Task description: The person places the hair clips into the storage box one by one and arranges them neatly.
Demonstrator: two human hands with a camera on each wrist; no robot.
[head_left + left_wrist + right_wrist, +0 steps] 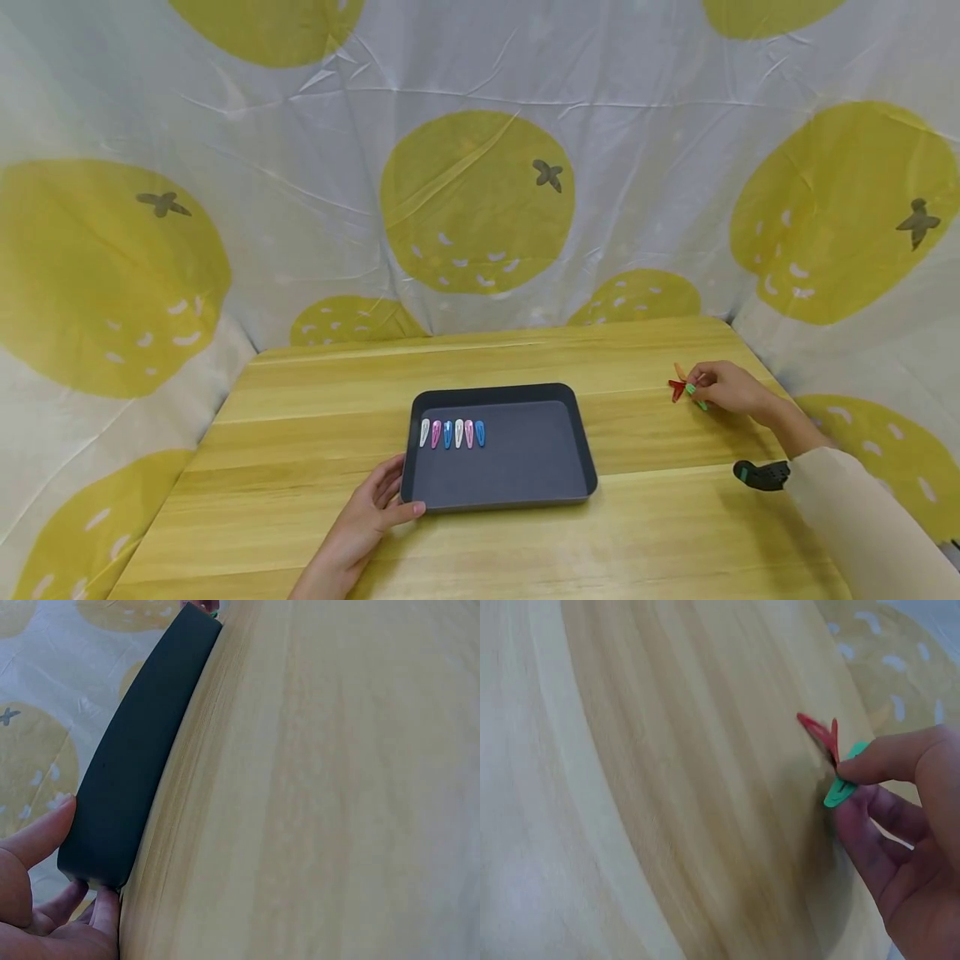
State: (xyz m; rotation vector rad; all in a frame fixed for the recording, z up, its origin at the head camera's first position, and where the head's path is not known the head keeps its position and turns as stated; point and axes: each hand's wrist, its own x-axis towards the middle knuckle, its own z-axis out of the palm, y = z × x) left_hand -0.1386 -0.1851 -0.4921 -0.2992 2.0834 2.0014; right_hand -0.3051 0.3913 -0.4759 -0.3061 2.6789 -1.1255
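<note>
A dark grey tray (525, 454) lies on the table. Toward its left side stands a row of several snap hair clips (459, 433) in white, pink and blue. My left hand (363, 512) grips the tray's near left corner, thumb on the rim; the left wrist view shows the fingers against the tray's end (112, 795). Off to the right, my right hand (727, 389) pinches a green hair clip (840, 791) between thumb and fingers. Red hair clips (821, 733) lie right beside it, with an orange clip (679, 371) just behind in the head view.
The wooden table (300, 450) reaches back to a white cloth (637, 192) printed with yellow fruit, which hangs behind and at both sides. A black strap-like device (761, 475) sits at the right wrist, by the sleeve (862, 508).
</note>
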